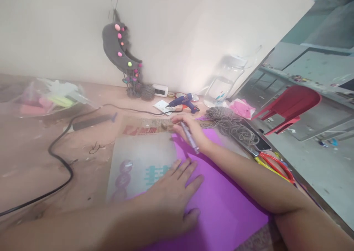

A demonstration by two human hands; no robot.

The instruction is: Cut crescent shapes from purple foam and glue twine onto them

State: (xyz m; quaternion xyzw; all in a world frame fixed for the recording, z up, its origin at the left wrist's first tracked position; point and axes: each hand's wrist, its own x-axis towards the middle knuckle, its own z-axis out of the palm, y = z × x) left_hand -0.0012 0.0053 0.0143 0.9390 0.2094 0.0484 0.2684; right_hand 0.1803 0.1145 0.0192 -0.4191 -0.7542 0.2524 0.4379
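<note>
- Your left hand (175,186) lies flat, fingers spread and released, pressed palm-down on a purple sheet (221,206) spread across the near part of the table (91,166).
- Your right hand (195,129), fingers curled, grasps a pen (189,137) above the sheet's far end; whether the pen's tip touches the surface, you cannot tell from this angle.
- The sheet sits directly in front of you, beneath both forearms, its near edge running out of view.
- Along its left side shows a pale sheet (141,147) printed with teal marks and purple circles, red lettering at its far end.
- Just beyond your right hand, a blue glue gun (181,103) rests on its side, its black cord (59,155) curling away across the left of the table.
- To the right of your hand, grey yarn (221,116) lies in a loose tangle, partly over a phone (258,142); red-and-yellow scissors (278,166) lie beside your right forearm.
- Behind the yarn, a clear jar (221,85) stands near the wall, a pink bundle (240,107) beside it.
- At far left, a clear bag (55,100) holds pink and yellow pieces.
- On the wall ahead of you hangs a grey crescent (113,48) dotted with bright balls; a red chair (293,103) stands off to the right.
</note>
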